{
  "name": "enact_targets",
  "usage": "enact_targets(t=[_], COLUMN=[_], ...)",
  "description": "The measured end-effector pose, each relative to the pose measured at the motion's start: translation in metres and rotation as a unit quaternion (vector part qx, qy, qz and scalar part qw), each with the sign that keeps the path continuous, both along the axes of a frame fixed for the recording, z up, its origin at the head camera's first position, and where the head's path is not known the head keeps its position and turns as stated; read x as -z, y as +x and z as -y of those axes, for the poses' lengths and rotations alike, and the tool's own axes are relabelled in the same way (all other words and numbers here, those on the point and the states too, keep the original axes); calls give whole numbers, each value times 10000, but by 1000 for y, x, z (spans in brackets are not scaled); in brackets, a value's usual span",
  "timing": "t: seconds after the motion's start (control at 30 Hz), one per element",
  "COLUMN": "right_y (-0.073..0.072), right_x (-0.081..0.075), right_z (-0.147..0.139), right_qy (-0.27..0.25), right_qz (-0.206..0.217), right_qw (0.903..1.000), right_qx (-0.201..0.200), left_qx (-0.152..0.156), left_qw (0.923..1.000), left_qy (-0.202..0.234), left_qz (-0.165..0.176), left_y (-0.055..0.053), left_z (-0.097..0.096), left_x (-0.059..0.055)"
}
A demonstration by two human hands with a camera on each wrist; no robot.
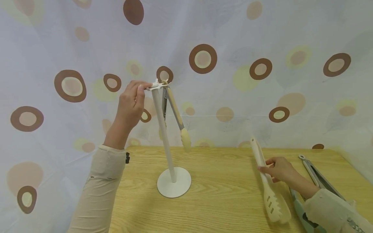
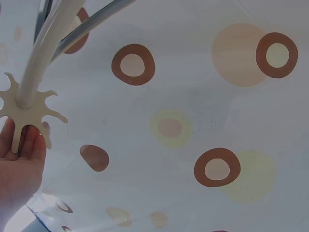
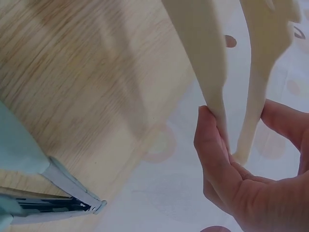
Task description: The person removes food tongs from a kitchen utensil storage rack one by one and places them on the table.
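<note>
A white stand (image 1: 164, 136) rises from a round base (image 1: 167, 191), with a hooked top (image 1: 156, 85). At that top, the left hand (image 1: 131, 102) pinches one edge of the hooks. In the left wrist view the left hand's fingers (image 2: 19, 166) hold the hooked top (image 2: 30, 118) from below. Metal tongs with yellow tips (image 1: 185, 138) hang by their ring from a hook. To the right, the right hand (image 1: 281, 170) holds cream plastic tongs (image 1: 257, 153) with a slotted, toothed head pointing down, above the table. The right wrist view shows the fingers and thumb (image 3: 285, 118) around both arms.
Grey tongs (image 1: 313, 171) lie on the wooden table (image 1: 221, 191) at the right. Mint-green tongs (image 1: 301, 210) lie beside the right forearm, partly hidden by the sleeve. A spotted curtain (image 1: 227, 29) hangs behind the table.
</note>
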State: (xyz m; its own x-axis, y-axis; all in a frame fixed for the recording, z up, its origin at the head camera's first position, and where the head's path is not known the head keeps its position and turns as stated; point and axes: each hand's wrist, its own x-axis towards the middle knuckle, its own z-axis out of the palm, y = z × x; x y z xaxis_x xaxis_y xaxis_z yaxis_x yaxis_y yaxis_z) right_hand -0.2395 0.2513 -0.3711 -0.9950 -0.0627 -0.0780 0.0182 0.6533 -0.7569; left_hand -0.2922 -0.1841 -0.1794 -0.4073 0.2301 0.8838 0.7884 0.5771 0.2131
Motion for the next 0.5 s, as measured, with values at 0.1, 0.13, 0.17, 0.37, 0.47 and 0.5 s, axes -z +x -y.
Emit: enact_targets(t=[0.1,0.13,0.17,0.37,0.47,0.5], right_y=[0,-1,-2,-7,-9,-9], right_x=[2,2,3,9,12,13], right_z=[-1,-1,-2,-3,-3,-4], right_qy=[88,123,153,424,587,651], right_qz=[56,71,88,128,142,135], right_qw=[9999,9999,9998,9990,9981,9977], right_qx=[-39,-42,-53,-101,-109,-123], left_qx=[11,15,15,48,35,35], left_qw=[10000,10000,10000,10000,10000,10000], left_qy=[19,26,34,25,10,12], left_qz=[-24,-36,-43,-64,-73,-71], left_y=[-1,-2,-2,-2,-2,-2], left_z=[0,1,1,1,1,1], left_x=[1,1,1,-1,0,0])
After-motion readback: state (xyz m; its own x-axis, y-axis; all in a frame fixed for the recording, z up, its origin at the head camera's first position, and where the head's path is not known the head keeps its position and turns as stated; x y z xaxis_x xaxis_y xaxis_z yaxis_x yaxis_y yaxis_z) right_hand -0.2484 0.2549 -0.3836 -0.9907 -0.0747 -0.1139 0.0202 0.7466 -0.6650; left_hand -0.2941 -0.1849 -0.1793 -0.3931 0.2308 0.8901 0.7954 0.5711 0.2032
